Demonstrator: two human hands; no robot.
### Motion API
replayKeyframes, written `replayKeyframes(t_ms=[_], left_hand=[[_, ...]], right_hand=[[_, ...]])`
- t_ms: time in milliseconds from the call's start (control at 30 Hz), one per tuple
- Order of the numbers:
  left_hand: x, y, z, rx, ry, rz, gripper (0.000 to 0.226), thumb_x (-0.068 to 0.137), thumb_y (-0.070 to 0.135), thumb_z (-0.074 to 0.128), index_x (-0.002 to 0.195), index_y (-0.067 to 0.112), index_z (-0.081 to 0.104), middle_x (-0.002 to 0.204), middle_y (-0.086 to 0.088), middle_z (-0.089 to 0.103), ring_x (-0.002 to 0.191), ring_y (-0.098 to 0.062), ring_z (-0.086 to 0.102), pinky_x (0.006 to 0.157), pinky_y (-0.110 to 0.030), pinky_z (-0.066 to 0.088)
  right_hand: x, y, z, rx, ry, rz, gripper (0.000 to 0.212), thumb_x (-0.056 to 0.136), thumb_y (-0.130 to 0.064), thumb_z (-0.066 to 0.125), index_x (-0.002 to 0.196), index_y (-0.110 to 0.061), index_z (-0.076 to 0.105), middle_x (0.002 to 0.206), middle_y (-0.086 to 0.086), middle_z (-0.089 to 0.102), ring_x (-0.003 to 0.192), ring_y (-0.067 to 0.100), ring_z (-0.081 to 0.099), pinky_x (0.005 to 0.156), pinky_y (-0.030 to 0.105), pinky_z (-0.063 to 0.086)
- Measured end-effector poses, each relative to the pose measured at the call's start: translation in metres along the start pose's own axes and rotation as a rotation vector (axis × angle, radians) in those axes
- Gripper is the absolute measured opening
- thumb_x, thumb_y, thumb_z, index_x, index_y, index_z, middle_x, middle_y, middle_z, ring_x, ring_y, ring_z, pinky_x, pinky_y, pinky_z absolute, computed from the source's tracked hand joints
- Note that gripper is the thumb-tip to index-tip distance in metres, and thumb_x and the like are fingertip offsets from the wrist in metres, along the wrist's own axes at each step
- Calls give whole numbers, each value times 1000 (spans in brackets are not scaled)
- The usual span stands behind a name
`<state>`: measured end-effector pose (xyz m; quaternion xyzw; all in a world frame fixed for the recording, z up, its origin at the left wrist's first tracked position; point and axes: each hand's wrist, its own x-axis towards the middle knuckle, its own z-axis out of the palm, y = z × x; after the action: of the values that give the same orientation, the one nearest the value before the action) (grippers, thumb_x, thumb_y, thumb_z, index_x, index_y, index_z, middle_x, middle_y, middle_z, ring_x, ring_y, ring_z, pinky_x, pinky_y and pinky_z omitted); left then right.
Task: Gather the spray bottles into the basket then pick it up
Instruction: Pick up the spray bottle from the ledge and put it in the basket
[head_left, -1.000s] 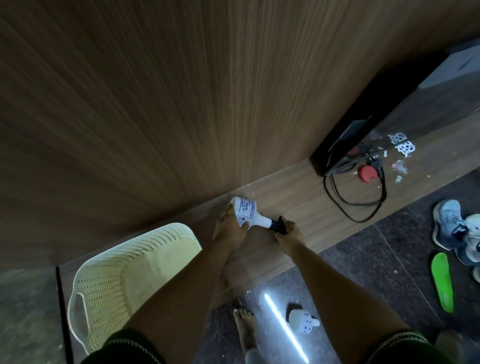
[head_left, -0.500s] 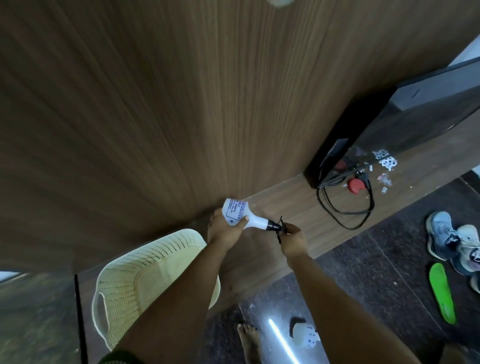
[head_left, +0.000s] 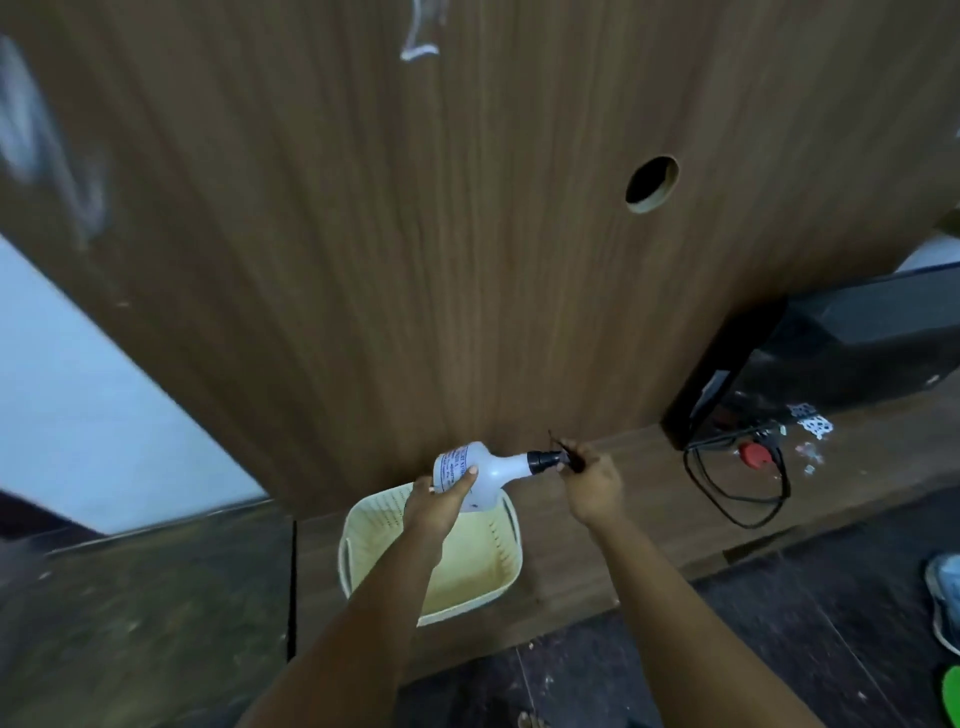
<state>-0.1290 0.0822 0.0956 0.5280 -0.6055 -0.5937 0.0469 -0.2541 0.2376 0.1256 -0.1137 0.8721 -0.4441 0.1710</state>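
Gripping a white plastic spray bottle (head_left: 480, 475) sideways: left hand (head_left: 434, 501) clasps its body, right hand (head_left: 592, 480) pinches its black nozzle; likely light, rigid, above the cream perforated basket (head_left: 506, 571).

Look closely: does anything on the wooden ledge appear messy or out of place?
Yes. Beside the black box, a loose black cable sprawls over the ledge, with a red cap and small white scraps scattered around it.
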Motion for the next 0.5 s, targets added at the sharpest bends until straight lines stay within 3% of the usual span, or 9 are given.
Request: replayKeyframes(t_ms=[100,200,333,367,433,500], left_hand=[[-12,-23,-42,-81,-25,-58,62,61,67,71,85,9,68,91,-12,69,82,-28,64,73,-39,47],[-24,-42,-75,-187,-37,-125,47,61,60,76,76,17,67,89,-3,69,88,-22,65,89,-37,52],[-22,-60,-95,-332,-26,-192,34,78,44,73,85,12,62,83,-2,59,69,-15,52,64,-26,43],[-21,-64,-97,-382,-34,-216,33,82,39,71,96,10,62,90,-5,60,72,-16,54,65,-27,42],[-14,-73,-96,-496,-35,-257,36,89,25,65,119,7,56,116,-11,59,100,-24,59,79,-31,46],[-6,-83,-93,-552,-16,-293,36,91,13,62,124,1,52,134,-15,50,124,-29,51,96,-32,44]], right_hand=[[-28,-28,15,-97,-64,-143,37,85,2,56,120,-9,63,122,15,62,115,31,56,94,28,40],[-48,-49,31,-143,-151,-241,36,85,-2,58,119,-15,64,121,11,63,112,27,59,89,22,40],[-57,-69,56,-228,-326,-344,37,89,-1,55,122,-17,61,116,7,68,101,22,63,80,22,43],[-58,-73,63,-250,-361,-359,38,89,-1,54,123,-17,60,114,8,69,97,22,63,77,21,42],[-56,-80,76,-279,-407,-393,39,89,1,53,123,-18,60,112,9,69,95,23,64,78,19,43],[-51,-82,90,-310,-447,-443,39,87,0,54,118,-23,62,110,8,71,95,25,66,83,27,50]])
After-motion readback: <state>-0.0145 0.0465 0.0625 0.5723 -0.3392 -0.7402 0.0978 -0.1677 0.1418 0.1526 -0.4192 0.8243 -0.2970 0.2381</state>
